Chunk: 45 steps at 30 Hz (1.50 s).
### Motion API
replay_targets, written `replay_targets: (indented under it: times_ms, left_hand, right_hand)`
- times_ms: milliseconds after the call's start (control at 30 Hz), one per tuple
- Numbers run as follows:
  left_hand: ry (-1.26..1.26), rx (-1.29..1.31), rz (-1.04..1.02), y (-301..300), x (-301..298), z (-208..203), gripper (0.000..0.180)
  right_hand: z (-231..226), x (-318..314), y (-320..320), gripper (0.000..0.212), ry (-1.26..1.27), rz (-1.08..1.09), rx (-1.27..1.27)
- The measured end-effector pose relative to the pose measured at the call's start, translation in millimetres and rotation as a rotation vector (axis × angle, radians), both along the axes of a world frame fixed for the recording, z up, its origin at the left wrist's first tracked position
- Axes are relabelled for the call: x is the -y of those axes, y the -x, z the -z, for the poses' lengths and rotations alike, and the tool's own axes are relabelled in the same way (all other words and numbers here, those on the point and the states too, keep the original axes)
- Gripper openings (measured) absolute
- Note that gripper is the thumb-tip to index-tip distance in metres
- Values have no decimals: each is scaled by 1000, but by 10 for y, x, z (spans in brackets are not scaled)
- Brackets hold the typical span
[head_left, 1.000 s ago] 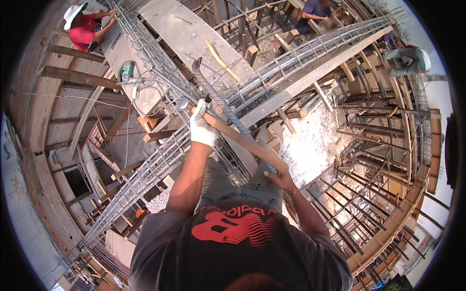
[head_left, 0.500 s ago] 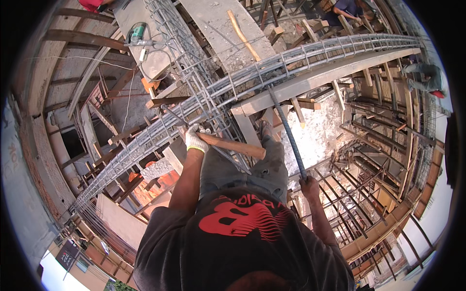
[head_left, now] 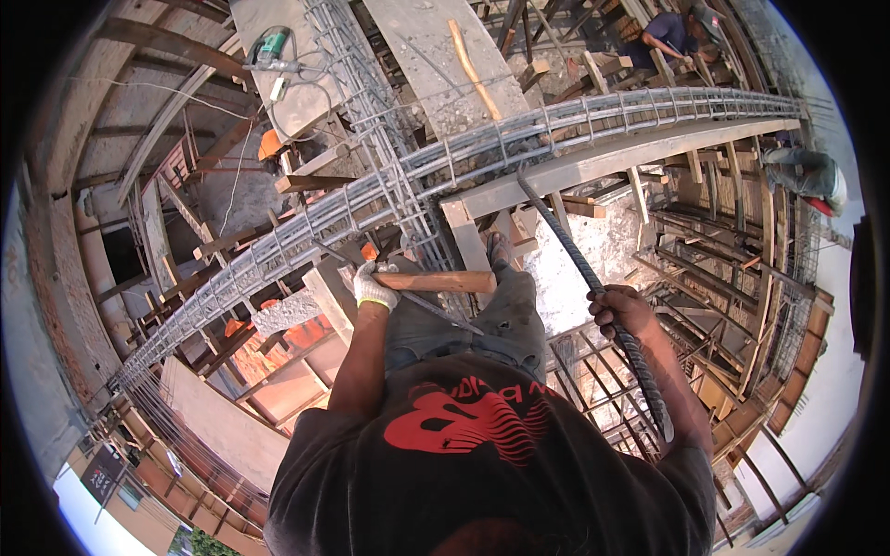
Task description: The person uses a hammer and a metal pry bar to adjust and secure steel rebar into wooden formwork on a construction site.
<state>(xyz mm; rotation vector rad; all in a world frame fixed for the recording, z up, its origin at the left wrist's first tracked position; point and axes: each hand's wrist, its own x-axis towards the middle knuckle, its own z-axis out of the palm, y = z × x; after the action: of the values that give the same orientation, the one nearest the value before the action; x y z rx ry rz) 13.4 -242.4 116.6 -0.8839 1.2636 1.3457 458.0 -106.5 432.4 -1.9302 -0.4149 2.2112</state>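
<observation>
My left hand, in a white knit glove, is closed around a tool with a wooden handle, seemingly a hammer; its head is mostly hidden by the glove. A thin metal bar with a bent end also runs under that hand, across my trousers. On the other side, the bare fingers of my right hand wrap round a thick ribbed rebar. Its bent far end meets the long rebar cage by the plank edge; its near end lies along my right forearm.
A green power tool with a cord lies on a board at upper left. A wooden stick rests on a concrete-splashed board. Timber props and deep openings surround my legs. One person crouches at upper right; another's legs show far right.
My right hand has moved up and outward and now grips the rebar farther from its near end, which has swung to the right. My left hand keeps its hold, the wooden handle now more level.
</observation>
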Motion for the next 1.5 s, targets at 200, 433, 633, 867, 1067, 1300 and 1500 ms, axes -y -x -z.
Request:
replay_targets:
  times_ms: [200, 433, 633, 867, 1067, 1300, 1500]
  left_hand:
    - [-116, 72, -66, 38, 155, 66, 16]
    - [-85, 51, -78, 59, 198, 5, 16]
    - [-27, 24, -88, 78, 239, -55, 14]
    - [40, -131, -17, -35, 267, -193, 9]
    - [68, -114, 111, -106, 250, -61, 13]
    - [108, -277, 235, -392, -94, 376, 12]
    - [43, -743, 142, -693, -587, 717, 32]
  right_hand:
    - [-73, -318, 22, 17, 54, -72, 20]
    - [27, -593, 196, 17, -33, -175, 85]
    - [654, -550, 300, 22, -211, -363, 169]
    - [2459, 1153, -316, 24, -587, -458, 381]
    - [3578, 1888, -423, 20, -499, -124, 323]
    - [3124, 1690, -233, 26, -229, -100, 220]
    - [3346, 1761, -456, 23, -232, -37, 164]
